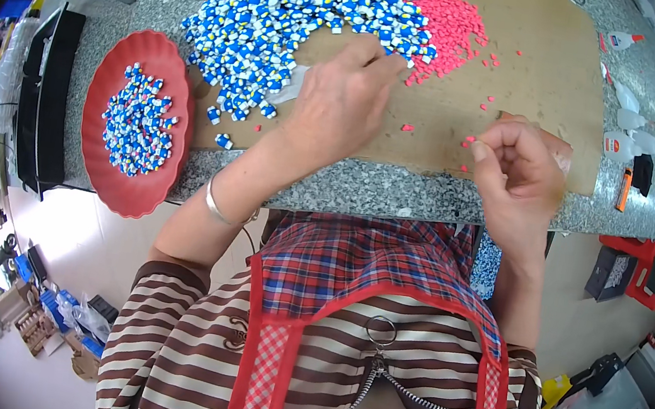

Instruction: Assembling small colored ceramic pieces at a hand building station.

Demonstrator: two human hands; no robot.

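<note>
While a red plate (127, 176) of blue-and-white pieces overhangs the worktop's left edge, the left hand (340, 102) rests loosely on the cardboard sheet (524, 56), fingertips touching the big blue-and-white heap (288, 6) at its far left corner. Beside it lies a pink pile (449, 21). Near the front edge, the right hand (517, 168) pinches one pink bit (light, stiff, probably slippery; best nipped by fingertips).

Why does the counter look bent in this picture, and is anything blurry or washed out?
In the head view the fisheye lens bows the granite counter toward the black rim; even daylight, soft shadows. The left hand at the blue-and-white pieces and the right hand look sharp, while the glue bottles near the edge are pale and smeared.
</note>
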